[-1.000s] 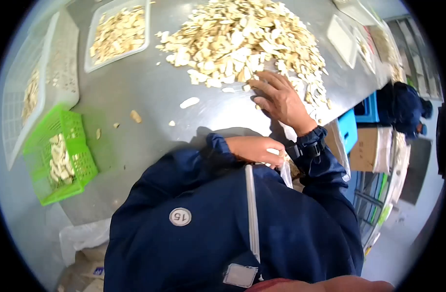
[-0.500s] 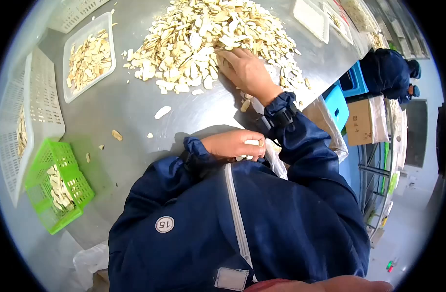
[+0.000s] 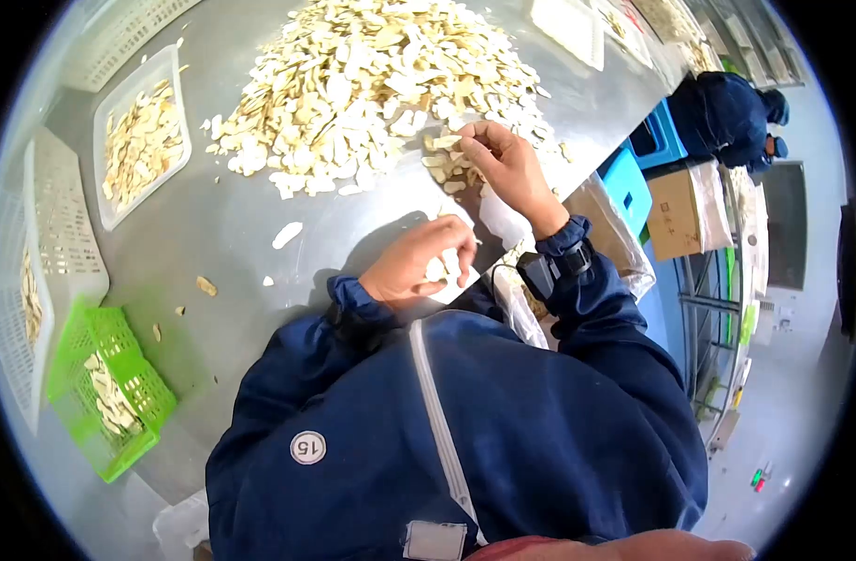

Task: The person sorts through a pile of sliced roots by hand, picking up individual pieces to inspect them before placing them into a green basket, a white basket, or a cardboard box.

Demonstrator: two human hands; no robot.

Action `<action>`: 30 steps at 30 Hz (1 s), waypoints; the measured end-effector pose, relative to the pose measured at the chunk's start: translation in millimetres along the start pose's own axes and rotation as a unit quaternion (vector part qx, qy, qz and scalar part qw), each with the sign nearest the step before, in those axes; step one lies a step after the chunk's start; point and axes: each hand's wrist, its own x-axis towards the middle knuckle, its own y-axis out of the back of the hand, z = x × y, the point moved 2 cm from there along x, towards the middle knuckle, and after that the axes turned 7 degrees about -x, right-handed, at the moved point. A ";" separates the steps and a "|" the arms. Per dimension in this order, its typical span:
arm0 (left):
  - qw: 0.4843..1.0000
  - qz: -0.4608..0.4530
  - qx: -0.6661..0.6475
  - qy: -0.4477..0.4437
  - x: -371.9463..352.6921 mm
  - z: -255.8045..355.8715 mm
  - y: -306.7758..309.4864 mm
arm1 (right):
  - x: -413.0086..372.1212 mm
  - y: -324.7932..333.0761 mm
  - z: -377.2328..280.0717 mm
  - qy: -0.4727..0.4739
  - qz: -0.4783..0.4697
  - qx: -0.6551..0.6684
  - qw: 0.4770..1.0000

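A large heap of pale slices with brownish edges, like dried mushroom (image 3: 353, 84), lies on the metal table (image 3: 250, 271). My left hand (image 3: 417, 264) is close to my chest at the table edge, its fingers curled around a few pale slices (image 3: 437, 269). My right hand (image 3: 517, 173) is over the near right side of the heap. Its thumb and forefinger pinch a pale slice (image 3: 447, 142), partly hidden by the fingertips. Several darker slices (image 3: 451, 168) lie just below that hand.
A clear tray of slices (image 3: 143, 150), a white basket (image 3: 68, 206) and a green basket (image 3: 120, 383) stand left. Stray slices (image 3: 287, 234) dot the table. At right are a lined box (image 3: 606, 224), a cardboard carton (image 3: 685, 210), blue bins (image 3: 624, 187) and a person (image 3: 722, 117).
My right hand has drawn back from the heap, toward the right, and lifted with a slice. My left hand has moved slightly forward and its fingers have loosened around the slices.
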 end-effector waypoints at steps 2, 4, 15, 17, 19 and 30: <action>0.994 0.031 -0.098 -0.032 2.6 -9.6 8.1 | -12.2 7.5 0.6 -0.005 -0.034 0.092 0.995; 0.955 0.068 -0.287 0.020 2.1 -7.4 7.7 | -32.6 15.4 3.6 0.018 -0.136 0.203 0.970; 0.987 0.017 -0.150 0.048 -1.2 -1.9 -1.6 | -52.2 40.2 39.8 0.057 0.082 -0.191 0.977; 0.990 -0.011 -0.123 0.061 -2.8 0.9 -6.6 | -39.3 21.9 24.1 0.155 0.088 -0.193 0.965; 0.988 -0.044 -0.114 0.097 -4.8 0.1 -7.9 | -29.6 -6.1 1.6 0.245 0.072 -0.191 0.948; 0.988 -0.080 -0.031 0.128 -8.3 0.5 -16.7 | -8.1 -8.3 -14.8 0.278 0.022 -0.247 0.928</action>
